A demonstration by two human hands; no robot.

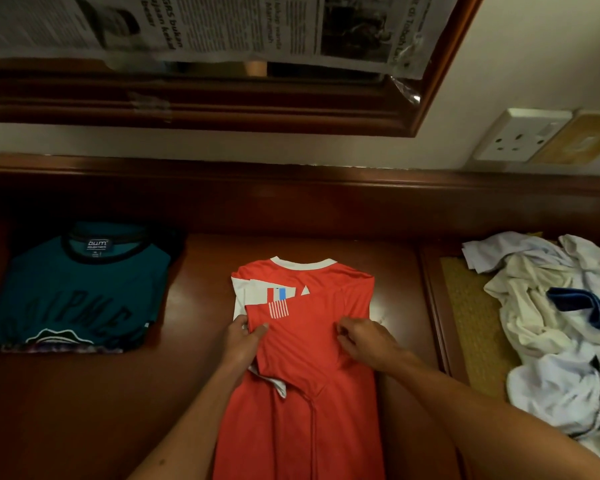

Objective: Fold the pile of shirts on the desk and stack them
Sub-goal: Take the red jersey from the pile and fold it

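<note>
**Both hands pinching a red shirt at the middle of the desk**

A red short-sleeved shirt with a white collar band and a striped flag print (pixel 302 341) is lying lengthwise at the centre of the dark polished wooden desk (pixel 84 410), collar toward twelve o'clock and hem running off toward six o'clock. Its sides are lying folded inward.

The left hand (pixel 243 344) is gripping the shirt's nine o'clock edge, thumb on top of the cloth and fingers curled beneath. The right hand (pixel 368 341) is pinching a fold of the red fabric at the three o'clock side, fingertips drawn together on it.

At nine o'clock a folded teal shirt with a black neck band and printed lettering (pixel 80 292) is lying flat on the desk. At three o'clock a crumpled heap of white and cream shirts with a dark blue trim (pixel 548 323) is resting on a woven tan mat (pixel 471 320). A white wall socket (pixel 520 135) is sitting at two o'clock, under newspaper sheets (pixel 222 26) taped across a wood-framed mirror.
</note>
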